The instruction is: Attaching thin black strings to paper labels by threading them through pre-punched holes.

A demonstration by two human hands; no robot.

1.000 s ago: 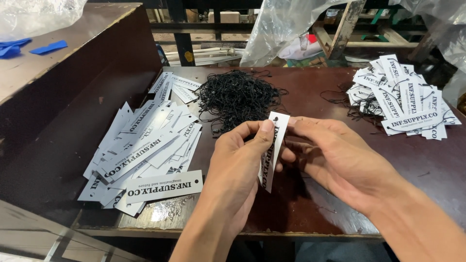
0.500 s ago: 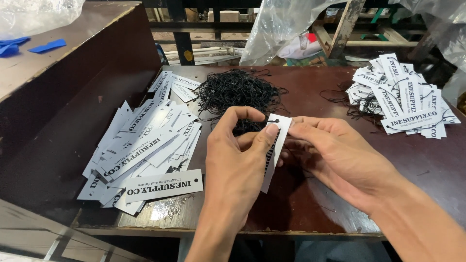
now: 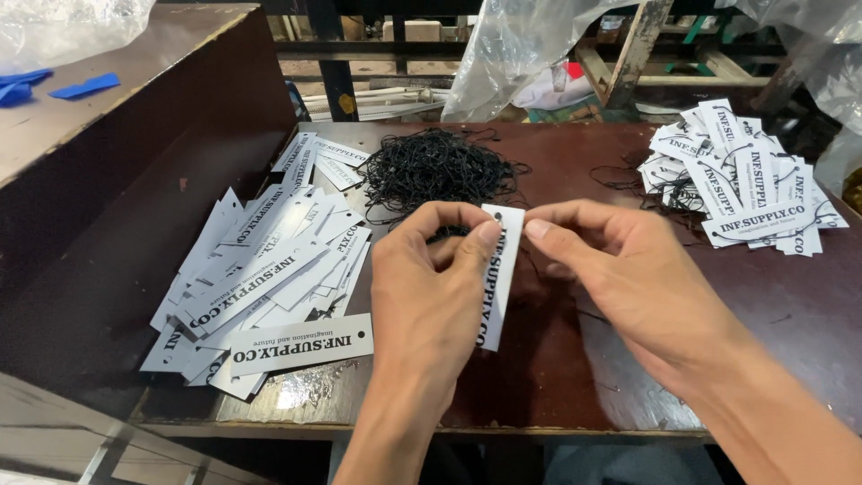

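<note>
My left hand pinches a narrow white paper tag with black print, holding it upright near its top end over the dark brown table. My right hand meets it from the right, thumb and forefinger pinched at the tag's top corner, apparently on a thin black string that is hard to make out. A tangled heap of black strings lies just beyond my hands. A loose pile of white tags spreads to the left. A second pile of tags with strings on them sits at the far right.
A raised brown counter with blue scraps borders the left side. Clear plastic bags and wooden frames stand behind the table. The table's front edge runs just below my wrists.
The tag has risen slightly and turned more upright. My right fingertips have closed in on its top corner. My left thumb and fingers shifted up toward the tag's top.
</note>
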